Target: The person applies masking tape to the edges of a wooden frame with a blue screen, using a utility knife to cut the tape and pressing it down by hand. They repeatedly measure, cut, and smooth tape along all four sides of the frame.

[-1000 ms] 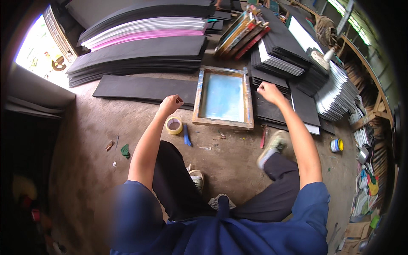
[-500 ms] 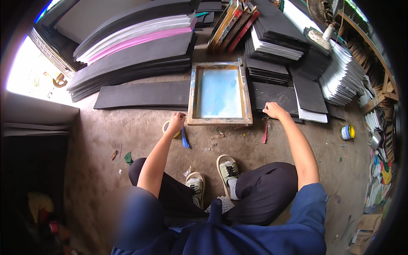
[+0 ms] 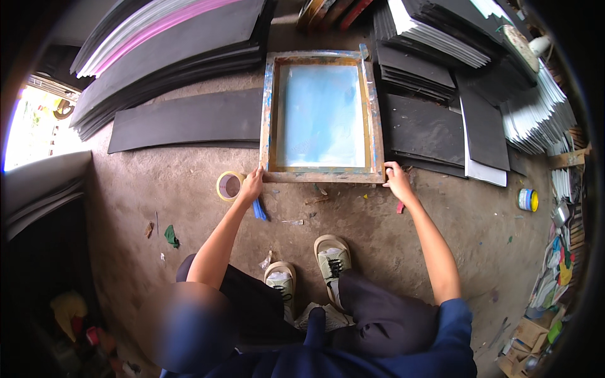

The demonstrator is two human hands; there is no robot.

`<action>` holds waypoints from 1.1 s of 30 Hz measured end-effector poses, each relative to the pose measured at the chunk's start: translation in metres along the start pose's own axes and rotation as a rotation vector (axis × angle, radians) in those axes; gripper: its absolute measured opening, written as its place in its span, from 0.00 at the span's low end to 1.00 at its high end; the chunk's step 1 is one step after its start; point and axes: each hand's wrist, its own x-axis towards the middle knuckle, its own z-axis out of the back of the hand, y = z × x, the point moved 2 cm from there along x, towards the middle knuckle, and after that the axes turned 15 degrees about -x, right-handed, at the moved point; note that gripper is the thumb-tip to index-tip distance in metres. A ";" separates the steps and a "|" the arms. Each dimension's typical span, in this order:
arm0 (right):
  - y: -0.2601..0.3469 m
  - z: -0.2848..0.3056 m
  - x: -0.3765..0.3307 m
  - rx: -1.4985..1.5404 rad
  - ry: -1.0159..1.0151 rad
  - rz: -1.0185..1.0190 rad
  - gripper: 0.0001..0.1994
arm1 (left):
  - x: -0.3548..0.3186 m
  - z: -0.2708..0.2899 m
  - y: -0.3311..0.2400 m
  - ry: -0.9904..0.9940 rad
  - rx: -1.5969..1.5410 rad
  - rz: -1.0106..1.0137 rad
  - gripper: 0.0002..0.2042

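Note:
A wooden screen-printing frame (image 3: 324,177) with a pale blue mesh lies in front of me, its rails smeared with paint. My left hand (image 3: 253,184) is closed on the near left corner of the frame. At the near right corner, my right hand (image 3: 397,181) grips the rail, fingers bent around its outer side. Just left of my left hand, a roll of yellowish tape (image 3: 220,187) rests on the floor. A blue strip (image 3: 259,211) lies under that hand, and a small red scrap (image 3: 400,207) is beside my right wrist.
Stacks of black sheets (image 3: 183,69) stand at the far left, with more black sheets (image 3: 422,129) to the right of the frame. A yellow-and-blue can (image 3: 528,200) sits on the floor at right. Scraps, including a green one (image 3: 171,236), litter the concrete (image 3: 208,160).
Both hands have moved to the frame's near corners and taken hold of it. My right hand came in from the right. The whole view has shifted, bringing the frame higher and larger.

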 end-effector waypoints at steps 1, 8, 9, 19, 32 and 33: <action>-0.005 0.006 0.004 -0.002 -0.040 0.003 0.12 | -0.003 -0.001 -0.005 0.018 -0.052 0.036 0.24; 0.025 0.039 0.000 -0.580 -0.293 0.359 0.14 | -0.031 -0.021 -0.039 -0.127 0.161 -0.282 0.22; 0.035 0.041 0.000 -0.599 -0.299 0.400 0.13 | -0.032 -0.019 -0.049 -0.222 0.245 -0.530 0.18; 0.031 0.043 0.033 -0.391 0.094 0.318 0.07 | -0.014 -0.027 -0.084 0.290 0.600 -0.677 0.08; 0.033 0.051 0.020 -0.297 0.042 0.375 0.06 | -0.014 -0.025 -0.082 0.214 0.442 -0.704 0.08; 0.034 0.050 0.020 -0.268 0.059 0.372 0.06 | -0.014 -0.026 -0.082 0.216 0.434 -0.710 0.08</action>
